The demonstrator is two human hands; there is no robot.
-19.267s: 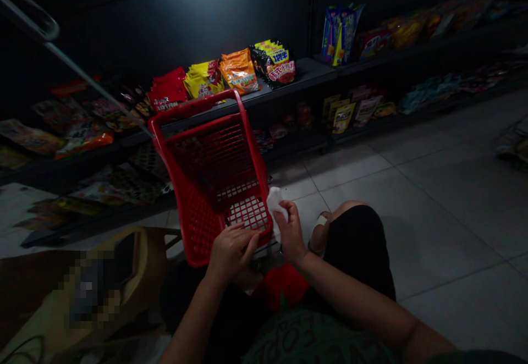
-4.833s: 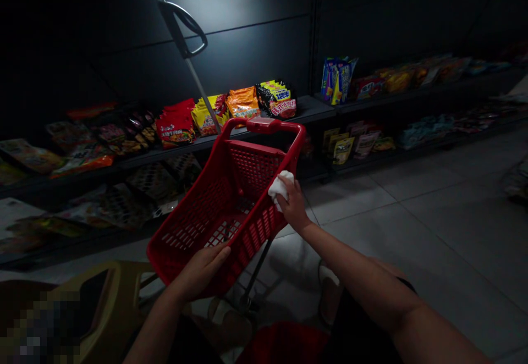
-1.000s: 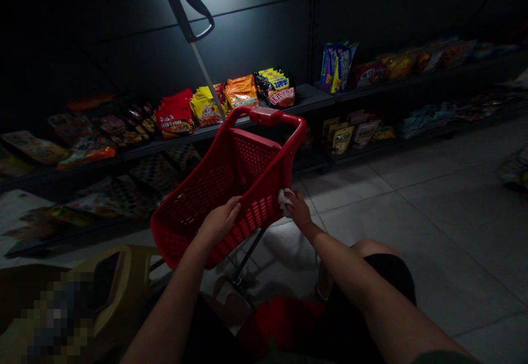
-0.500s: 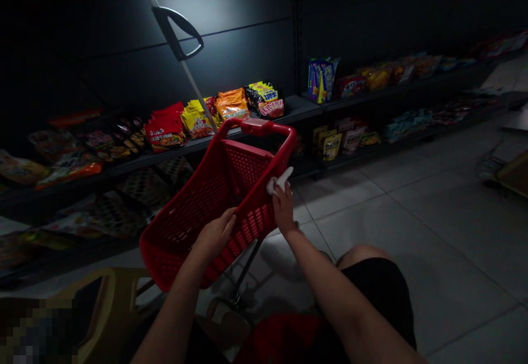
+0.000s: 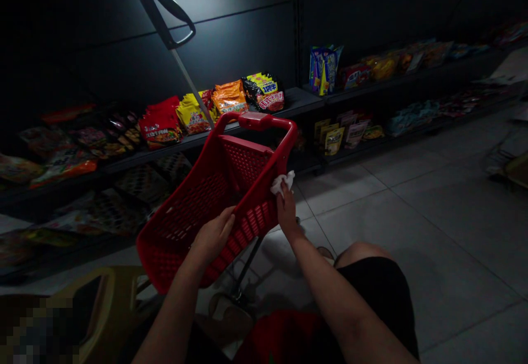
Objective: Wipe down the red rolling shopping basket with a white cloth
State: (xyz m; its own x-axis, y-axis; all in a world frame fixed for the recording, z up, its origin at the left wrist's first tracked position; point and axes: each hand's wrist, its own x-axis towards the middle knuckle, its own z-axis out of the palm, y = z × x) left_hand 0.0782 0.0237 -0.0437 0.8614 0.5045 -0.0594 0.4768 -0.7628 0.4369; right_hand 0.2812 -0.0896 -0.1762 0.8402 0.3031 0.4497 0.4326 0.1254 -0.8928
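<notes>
Ok so this is what I've got going on, working across from my left. Down in the corner there's a yellow plastic stool [image 5: 111, 303] with a pixelated blur over part of it, so I can't make out that bit. Behind it, the lower shelf [image 5: 61, 196] is packed with snack bags, and a red bag of noodles [image 5: 160, 125] sits up near the front of the row. My left hand [image 5: 213, 237] is open with the fingers stretched across the side wall of the red basket [image 5: 193, 215], just steadying it, not really clamped on. The basket is tipped on its wheeled stand right in front of me, with its thin metal leg [image 5: 247, 265] going down to the floor and a grey pull handle [image 5: 165, 1] up on a pole against the dark wall. The one thing that's just changed is the white tissue [image 5: 282, 182]: a second ago a flap of it was sticking up, and now it's bunched into a small wad. My right hand [image 5: 285, 210] is closed on it, pinching it against the basket's right rim. Further right there are snack pouches [image 5: 334, 141] on the low shelf, my black shorts [image 5: 371, 292] at the bottom, and pale floor tiles [image 5: 433, 232] running off to the side.
</notes>
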